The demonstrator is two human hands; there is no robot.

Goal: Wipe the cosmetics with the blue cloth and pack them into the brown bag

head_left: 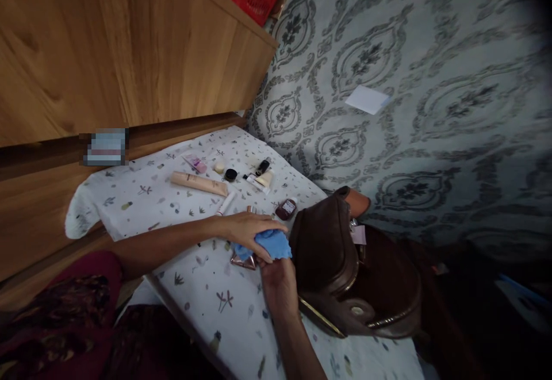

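My left hand (248,230) reaches in from the left and is closed over a crumpled blue cloth (276,244). From below comes my right hand (279,288), palm turned up under the cloth. Its fingers curl beneath the cloth and are mostly hidden, so what they grip cannot be made out. A shiny rose-gold item (244,261) shows just below the left hand; whether it is held or lies on the table is unclear. Beyond the left hand are a white tube (226,203) and a small dark red bottle (285,209).
A brown leather bag (321,242) stands right of the hands on the patterned tablecloth (224,299). Farther back lie a beige tube (198,183), a pink tube (196,164), a black round jar (230,175) and several small cosmetics. A wooden cabinet (129,52) borders the table's far left.
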